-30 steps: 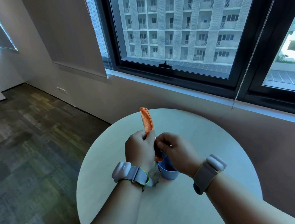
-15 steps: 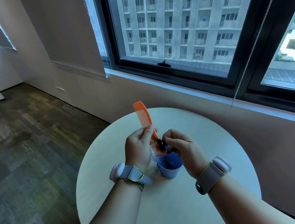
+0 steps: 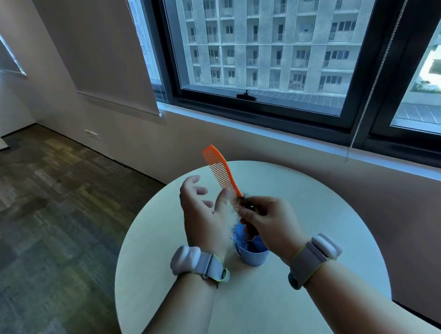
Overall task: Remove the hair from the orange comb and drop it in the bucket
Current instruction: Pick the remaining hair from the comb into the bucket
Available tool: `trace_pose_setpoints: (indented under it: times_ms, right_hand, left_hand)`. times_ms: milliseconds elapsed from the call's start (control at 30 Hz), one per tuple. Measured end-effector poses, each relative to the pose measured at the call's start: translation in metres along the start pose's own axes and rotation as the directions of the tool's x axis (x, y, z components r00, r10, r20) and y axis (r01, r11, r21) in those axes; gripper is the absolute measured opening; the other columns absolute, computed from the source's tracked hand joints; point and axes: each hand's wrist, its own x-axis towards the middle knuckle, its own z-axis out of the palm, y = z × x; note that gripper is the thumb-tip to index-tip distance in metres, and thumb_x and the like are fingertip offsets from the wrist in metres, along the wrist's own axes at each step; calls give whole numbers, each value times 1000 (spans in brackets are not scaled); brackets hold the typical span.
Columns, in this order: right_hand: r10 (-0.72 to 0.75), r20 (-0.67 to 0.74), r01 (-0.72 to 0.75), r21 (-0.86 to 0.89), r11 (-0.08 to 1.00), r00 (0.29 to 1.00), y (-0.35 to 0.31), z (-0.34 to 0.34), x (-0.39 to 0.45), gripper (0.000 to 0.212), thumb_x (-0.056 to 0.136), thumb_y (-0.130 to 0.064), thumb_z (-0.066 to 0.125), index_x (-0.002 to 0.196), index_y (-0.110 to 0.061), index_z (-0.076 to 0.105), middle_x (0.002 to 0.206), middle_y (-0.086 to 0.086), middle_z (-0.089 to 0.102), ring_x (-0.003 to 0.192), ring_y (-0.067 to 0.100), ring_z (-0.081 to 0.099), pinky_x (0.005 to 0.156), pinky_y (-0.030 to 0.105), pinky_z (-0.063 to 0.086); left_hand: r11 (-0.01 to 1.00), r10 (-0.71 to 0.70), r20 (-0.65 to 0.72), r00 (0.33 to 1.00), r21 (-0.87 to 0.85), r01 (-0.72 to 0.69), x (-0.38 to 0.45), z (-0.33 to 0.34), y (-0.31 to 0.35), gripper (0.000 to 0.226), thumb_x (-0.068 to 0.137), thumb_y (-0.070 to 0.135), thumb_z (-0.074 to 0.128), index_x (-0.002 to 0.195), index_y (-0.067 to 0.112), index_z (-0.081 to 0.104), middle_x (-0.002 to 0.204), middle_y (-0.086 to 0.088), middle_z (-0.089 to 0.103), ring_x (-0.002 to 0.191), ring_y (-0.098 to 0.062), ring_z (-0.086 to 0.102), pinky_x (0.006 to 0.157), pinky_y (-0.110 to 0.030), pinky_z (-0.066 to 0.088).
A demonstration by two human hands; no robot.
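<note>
The orange comb point(image 3: 221, 172) stands tilted above the round table, its tip pointing up and left. A dark clump of hair point(image 3: 245, 201) sits in the teeth at its lower end. My right hand point(image 3: 270, 221) pinches that lower end, fingers over the hair. My left hand point(image 3: 205, 213) is beside the comb with its fingers spread and relaxed; its thumb lies close against the teeth. The small blue bucket point(image 3: 252, 256) stands on the table just below both hands, partly hidden by them.
The pale round table point(image 3: 326, 292) fills the foreground. A wall with a dark-framed window point(image 3: 275, 99) runs behind it, and a blind chain point(image 3: 371, 92) hangs at the right. Carpeted floor point(image 3: 41, 230) lies to the left.
My left hand has let go of the comb and opened its fingers. The comb now sits in my right hand, tilted further left, with the hair at its lower end.
</note>
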Motion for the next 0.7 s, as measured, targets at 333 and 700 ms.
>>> trace_pose_setpoints:
  times_ms: [333,700]
  right_hand:
    - [-79,6,79,-192,978,997,-4,2,2,12,93,-5,61,96,-9,72,65,4,63,45,8,53,49,22,48]
    - [36,-237,-64,-108,992,971,15,1,19,41,87,-1,63,65,-36,67,53,-13,61,59,18,58,67,42,53]
  left_hand:
    - [756,488,186,853,399,-519,4,-6,-20,17,86,37,64,96,34,77,91,13,66,90,-17,53,74,-32,35]
    - [739,411,359,838,407,-537,8,-2,-32,13,92,39,47,91,29,56,93,4,56,86,-22,45,69,-39,39]
